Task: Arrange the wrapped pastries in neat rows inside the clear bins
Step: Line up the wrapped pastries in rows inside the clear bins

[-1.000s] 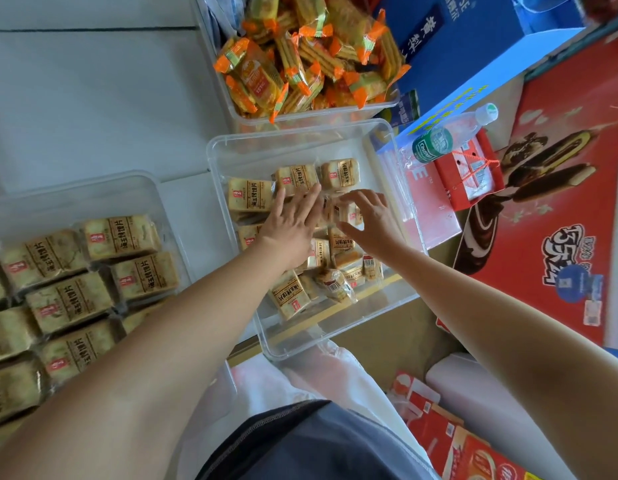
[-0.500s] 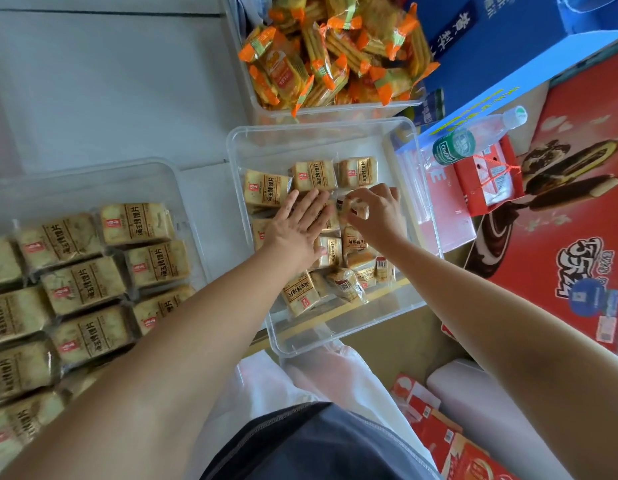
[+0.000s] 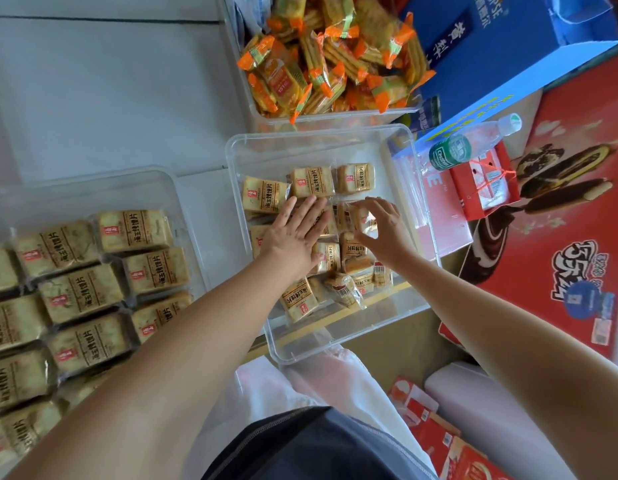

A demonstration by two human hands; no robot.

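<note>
A clear bin (image 3: pixel 302 152) in the middle holds tan wrapped pastries. Three of them (image 3: pixel 312 181) form a row at its back, and several others (image 3: pixel 300 299) lie jumbled toward the front. My left hand (image 3: pixel 297 233) presses flat, fingers straight, on the pastries in the middle of the bin. Just to its right, my right hand (image 3: pixel 385 226) arches over a wrapped pastry (image 3: pixel 352 216) and holds it between fingers and thumb, right behind the back row. A second clear bin (image 3: pixel 92 180) on the left carries neat rows of the same pastries (image 3: pixel 82 296).
Behind the middle bin, another bin (image 3: pixel 255 109) is heaped with orange-wrapped snacks. To the right lie a water bottle (image 3: pixel 470 147), a small red box (image 3: pixel 484 181), a blue carton (image 3: pixel 508 46) and a large red carton (image 3: pixel 577 220). White plastic bags (image 3: pixel 300 386) lie at my knees.
My right hand has carried its pastry slightly back and right, and its fingers have spread. My left hand stays flat on the pastries, shifted slightly. The camera has moved.
</note>
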